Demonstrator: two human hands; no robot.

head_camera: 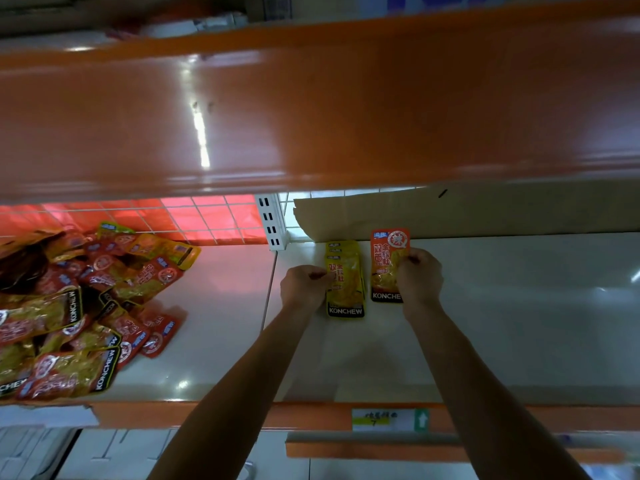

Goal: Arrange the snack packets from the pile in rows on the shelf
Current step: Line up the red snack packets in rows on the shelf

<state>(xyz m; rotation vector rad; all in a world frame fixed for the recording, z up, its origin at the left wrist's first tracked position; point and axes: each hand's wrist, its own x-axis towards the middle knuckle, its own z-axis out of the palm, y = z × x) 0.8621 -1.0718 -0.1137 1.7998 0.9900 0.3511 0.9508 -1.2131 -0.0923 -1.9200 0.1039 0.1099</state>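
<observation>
A pile of red and yellow snack packets [79, 306] lies on the left part of the white shelf [485, 323]. Near the back, a short stack of yellow packets [346, 282] lies flat in a row, and my left hand [304, 285] pinches its left edge. My right hand [420, 275] grips the right edge of a red packet [386, 265] that lies just to the right of the yellow stack.
An orange upper shelf [311, 109] overhangs the work area. A cardboard sheet [450, 213] leans along the back right. A wire grid back panel [194, 216] and a white slotted upright [272, 220] stand behind. The orange front lip carries a price label [388, 420].
</observation>
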